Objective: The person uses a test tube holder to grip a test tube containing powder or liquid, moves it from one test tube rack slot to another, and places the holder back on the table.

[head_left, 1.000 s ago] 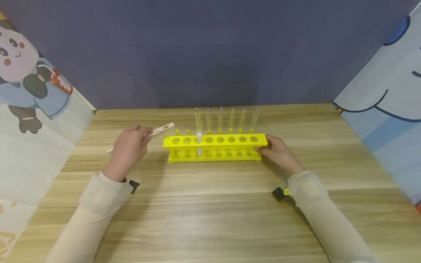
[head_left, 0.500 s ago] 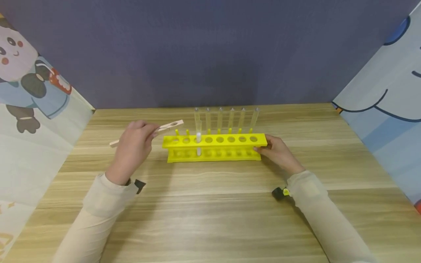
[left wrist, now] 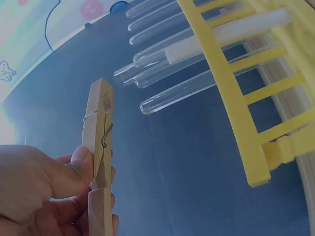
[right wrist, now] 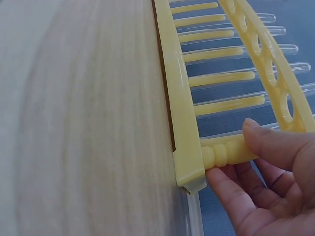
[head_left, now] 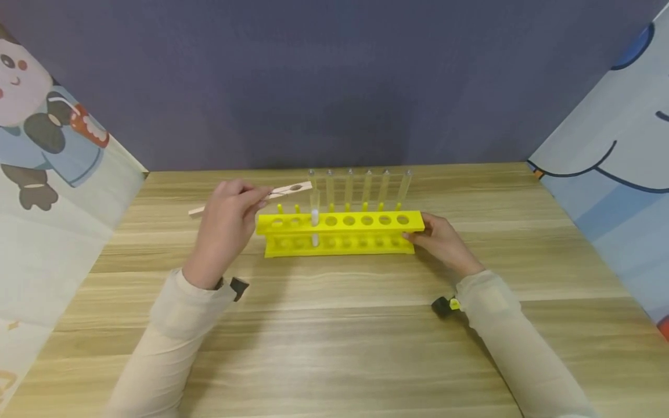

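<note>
My left hand (head_left: 223,223) pinches a wooden test tube holder (head_left: 291,189) between thumb and fingers. The holder's jaws are together and lie level with the mouth of one test tube (head_left: 315,217), which holds white contents. In the left wrist view the wooden holder (left wrist: 100,118) and that tube (left wrist: 189,51) are a small gap apart. This tube stands upright in a hole of the yellow test tube rack (head_left: 347,252). With thumb and fingers, my right hand (head_left: 444,241) grips the rack's right end post (right wrist: 229,151); the rack stands on the table.
Several empty test tubes (head_left: 368,188) sit upside down on the pegs along the rack's back. The wood-grain table (head_left: 340,337) ends at a dark blue back panel (head_left: 334,87). Cartoon-printed panels (head_left: 57,133) stand at the sides.
My left hand has moved to the right and slightly away with the wooden test tube holder, its tip now near the filled tube's mouth. The right hand stays on the rack.
</note>
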`<state>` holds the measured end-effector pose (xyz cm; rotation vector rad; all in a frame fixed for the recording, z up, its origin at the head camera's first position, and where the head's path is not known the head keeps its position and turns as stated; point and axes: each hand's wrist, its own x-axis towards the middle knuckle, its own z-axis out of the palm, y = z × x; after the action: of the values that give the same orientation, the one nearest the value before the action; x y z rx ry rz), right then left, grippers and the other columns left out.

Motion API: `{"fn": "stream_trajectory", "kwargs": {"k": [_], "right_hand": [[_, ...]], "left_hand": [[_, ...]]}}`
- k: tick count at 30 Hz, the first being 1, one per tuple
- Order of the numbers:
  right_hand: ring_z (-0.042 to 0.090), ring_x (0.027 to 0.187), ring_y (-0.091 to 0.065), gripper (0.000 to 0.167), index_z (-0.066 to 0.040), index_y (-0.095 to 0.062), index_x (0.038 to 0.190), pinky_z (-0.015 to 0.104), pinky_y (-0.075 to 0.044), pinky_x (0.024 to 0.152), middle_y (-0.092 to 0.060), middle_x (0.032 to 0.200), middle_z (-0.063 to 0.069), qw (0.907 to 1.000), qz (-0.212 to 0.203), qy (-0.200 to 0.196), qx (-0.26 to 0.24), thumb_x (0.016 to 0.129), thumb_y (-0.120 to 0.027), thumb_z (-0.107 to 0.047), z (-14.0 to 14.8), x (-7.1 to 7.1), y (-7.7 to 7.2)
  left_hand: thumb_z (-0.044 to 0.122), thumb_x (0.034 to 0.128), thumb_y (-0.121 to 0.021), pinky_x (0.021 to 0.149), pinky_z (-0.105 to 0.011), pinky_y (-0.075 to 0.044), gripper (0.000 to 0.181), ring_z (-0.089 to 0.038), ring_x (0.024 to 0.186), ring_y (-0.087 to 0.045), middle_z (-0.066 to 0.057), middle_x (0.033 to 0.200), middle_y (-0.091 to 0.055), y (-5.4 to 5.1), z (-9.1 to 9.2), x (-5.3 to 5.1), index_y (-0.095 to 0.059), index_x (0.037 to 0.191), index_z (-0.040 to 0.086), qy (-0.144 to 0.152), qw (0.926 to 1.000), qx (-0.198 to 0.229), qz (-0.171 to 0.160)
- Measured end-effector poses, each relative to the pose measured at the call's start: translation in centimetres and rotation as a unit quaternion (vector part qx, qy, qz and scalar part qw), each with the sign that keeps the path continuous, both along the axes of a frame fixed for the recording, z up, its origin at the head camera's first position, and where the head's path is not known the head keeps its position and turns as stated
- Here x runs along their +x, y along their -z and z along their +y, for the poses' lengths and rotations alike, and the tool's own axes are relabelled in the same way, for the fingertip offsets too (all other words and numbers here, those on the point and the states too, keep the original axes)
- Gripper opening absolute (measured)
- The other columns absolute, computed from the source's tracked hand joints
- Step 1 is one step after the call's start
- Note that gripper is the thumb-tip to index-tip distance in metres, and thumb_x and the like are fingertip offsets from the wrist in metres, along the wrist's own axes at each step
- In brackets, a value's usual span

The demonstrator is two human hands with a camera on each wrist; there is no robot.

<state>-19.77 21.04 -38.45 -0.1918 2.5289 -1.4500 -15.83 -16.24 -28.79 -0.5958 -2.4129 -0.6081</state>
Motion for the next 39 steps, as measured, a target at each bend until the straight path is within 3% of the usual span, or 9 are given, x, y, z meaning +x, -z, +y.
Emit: {"fn": "stream_trajectory", "kwargs": {"k": [7,15,31,39], "right_hand": [[0.027,0.113,-0.054,0.048,0.0,-0.046,0.134,0.027,-0.048,0.091,-0.053,0.131,0.016,1.0,-0.003,-0.002,-0.008,0.09,-0.063,-0.01,-0.1,-0.1,0.0],[0.027,0.113,-0.054,0.047,0.0,-0.047,0.133,0.02,-0.048,0.087,-0.053,0.13,0.016,0.9999,-0.002,-0.004,-0.011,0.09,-0.062,-0.009,-0.1,-0.3,0.1],[0.027,0.109,-0.056,0.045,0.0,-0.048,0.133,0.02,-0.049,0.083,-0.055,0.127,0.016,1.0,0.0,-0.003,-0.006,0.09,-0.062,-0.01,0.0,-0.1,0.1],[0.024,0.107,-0.058,0.044,-0.004,-0.049,0.133,0.03,-0.048,0.09,-0.058,0.125,0.013,0.9999,-0.005,-0.006,-0.007,0.091,-0.062,-0.011,0.0,0.0,0.3]], "left_hand": [[-0.004,0.0829,-0.067,0.068,-0.04,-0.041,0.022,-0.034,0.077,-0.051,-0.018,0.088,-0.063,-0.4,1.0,-0.2,-0.072,0.104,0.0,0.015,0.9998,-0.003,0.014],[-0.002,0.0828,-0.067,0.068,-0.038,-0.041,0.022,-0.033,0.077,-0.051,-0.016,0.086,-0.062,-0.5,1.6,-0.6,-0.072,0.104,0.001,0.01,0.9995,-0.015,0.026],[0.0,0.0825,-0.068,0.064,-0.035,-0.039,0.021,-0.031,0.073,-0.05,-0.015,0.081,-0.06,-0.1,1.8,-0.7,-0.073,0.103,0.002,0.024,0.9984,-0.016,0.048],[0.001,0.0825,-0.068,0.061,-0.035,-0.039,0.02,-0.03,0.07,-0.049,-0.013,0.079,-0.059,0.1,1.7,-0.8,-0.073,0.102,0.002,0.026,0.9983,-0.016,0.05]]}}
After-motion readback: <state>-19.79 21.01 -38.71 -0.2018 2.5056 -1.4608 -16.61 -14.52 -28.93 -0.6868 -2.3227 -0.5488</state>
